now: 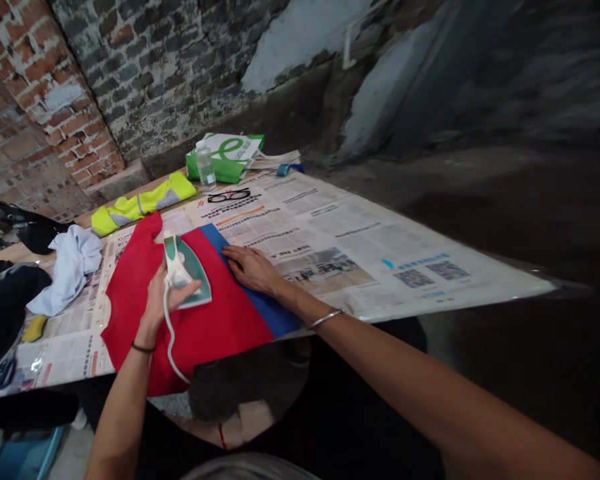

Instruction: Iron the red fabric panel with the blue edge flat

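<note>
My left hand (156, 293) is wrapped round the handle of a white and green clothes iron (195, 267), with the thumb stretched across its body. The iron rests on a red piece of cloth (220, 323); its white cord hangs down over my wrist and the near edge. Along the cloth's right side runs a blue strip of fabric (275, 315). My right hand (254, 268) lies on this strip near its far end, palm down with fingers stretched out. Part of the red cloth drapes over the table's near edge. The iron's soleplate is hidden underneath.
Newspaper under clear plastic covers the table (330, 230). Glasses (229, 195), a clear bottle (205, 167), a green and white bag (230, 157), blue tape (283, 170) and a yellow reflective garment (145, 202) lie behind. Light-blue cloth (75, 267) and a yellow sponge (35, 328) are left.
</note>
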### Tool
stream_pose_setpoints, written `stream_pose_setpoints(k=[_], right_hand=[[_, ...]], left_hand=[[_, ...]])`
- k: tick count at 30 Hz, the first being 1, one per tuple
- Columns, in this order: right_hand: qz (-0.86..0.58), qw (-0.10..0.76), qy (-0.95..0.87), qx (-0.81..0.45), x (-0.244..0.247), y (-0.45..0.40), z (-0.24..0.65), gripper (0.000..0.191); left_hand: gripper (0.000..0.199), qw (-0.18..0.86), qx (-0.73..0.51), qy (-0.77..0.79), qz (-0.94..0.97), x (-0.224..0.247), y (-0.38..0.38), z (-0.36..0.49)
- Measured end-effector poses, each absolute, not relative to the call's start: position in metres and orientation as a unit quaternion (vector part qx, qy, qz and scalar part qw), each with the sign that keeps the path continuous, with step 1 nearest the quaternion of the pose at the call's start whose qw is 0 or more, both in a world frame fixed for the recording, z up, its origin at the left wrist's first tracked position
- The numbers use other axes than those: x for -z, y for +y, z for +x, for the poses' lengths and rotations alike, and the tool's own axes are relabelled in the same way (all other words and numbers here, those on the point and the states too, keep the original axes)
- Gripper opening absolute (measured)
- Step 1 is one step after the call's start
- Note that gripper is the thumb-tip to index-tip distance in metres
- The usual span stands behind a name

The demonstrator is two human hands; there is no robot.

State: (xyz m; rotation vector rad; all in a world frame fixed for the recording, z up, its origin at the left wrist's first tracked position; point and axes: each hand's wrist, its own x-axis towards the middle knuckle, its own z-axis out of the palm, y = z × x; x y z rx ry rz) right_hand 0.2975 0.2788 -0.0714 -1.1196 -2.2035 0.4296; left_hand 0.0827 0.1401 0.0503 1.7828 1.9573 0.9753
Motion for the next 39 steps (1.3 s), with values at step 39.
stream_pose_setpoints(k=[39], right_hand=[[-0.423,0.316,-0.832,-0.172,0.071,0.282,0.297,0.044]], left_hand=[[0.057,0.13,-0.297,0.652,0.685,-0.05,0.074,0.137]])
